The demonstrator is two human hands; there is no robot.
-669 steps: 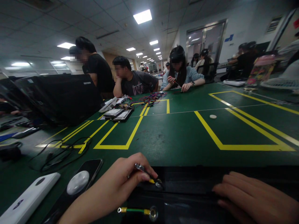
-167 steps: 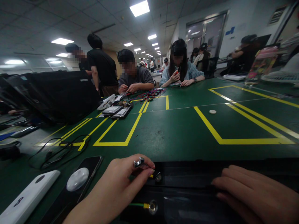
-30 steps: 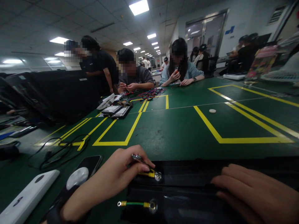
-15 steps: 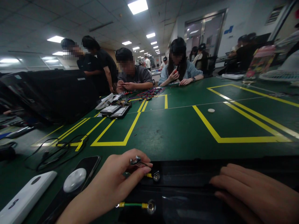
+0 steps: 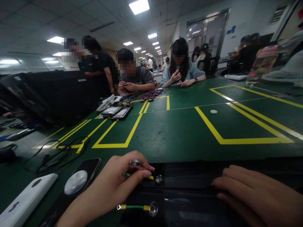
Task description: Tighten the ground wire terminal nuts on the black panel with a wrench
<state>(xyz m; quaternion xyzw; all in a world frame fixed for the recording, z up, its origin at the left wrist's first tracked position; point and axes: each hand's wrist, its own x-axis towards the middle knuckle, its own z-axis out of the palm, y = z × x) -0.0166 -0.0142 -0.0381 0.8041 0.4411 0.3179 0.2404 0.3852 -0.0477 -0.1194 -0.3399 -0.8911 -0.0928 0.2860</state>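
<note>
My left hand (image 5: pixel 118 186) pinches a small metal tool (image 5: pixel 135 163) between thumb and fingers, its tip down at a screw with a yellow-sleeved wire lug (image 5: pixel 157 178) on a black panel (image 5: pixel 194 201). A second green-yellow wire with a ring terminal (image 5: pixel 139 207) is fixed lower on the panel. My right hand (image 5: pixel 258 197) lies flat on the panel's right part, fingers stretched out and holding nothing.
On the green table (image 5: pixel 170 132) with yellow tape lines lie a black phone with a white round disc (image 5: pixel 75 186), a white box (image 5: pixel 26 198), a black cable (image 5: pixel 56 153), drives (image 5: pixel 118 113), coloured wires (image 5: pixel 151 94) and a white disc (image 5: pixel 213 111). Several people sit opposite.
My left hand has turned the small tool slightly on the screw, its top end dipping and rotating. The right hand stays flat on the panel. People at the far left have shifted.
</note>
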